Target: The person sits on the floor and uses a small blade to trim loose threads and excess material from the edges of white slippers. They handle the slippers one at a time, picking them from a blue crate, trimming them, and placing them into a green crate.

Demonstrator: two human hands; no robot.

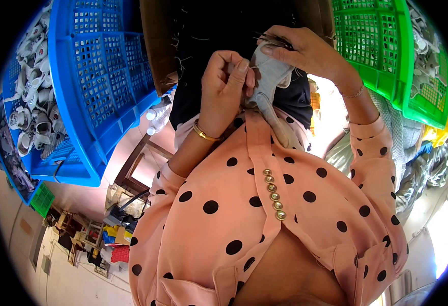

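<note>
A pale grey shoe upper (272, 71) rests over my lap, its strap-like end hanging toward my blouse. My right hand (305, 51) is closed at its far end, holding dark metal thread snips (280, 42) against the upper. The snips' blades are partly hidden by my fingers. Beside the upper's left edge, my left hand (226, 81) is closed in a pinch, with a fine pale thread (253, 67) showing at the fingertips. Its lower fingers touch or nearly touch the upper; I cannot tell which.
At the left stands a blue plastic basket (94, 97), with several pale shoe uppers (38, 102) beyond it. A green basket (374, 46) is on the right, near more uppers (425, 56). A cardboard box (155, 46) borders my dark-covered lap (203, 30). Wrapped sacks (423, 163) lie farther right.
</note>
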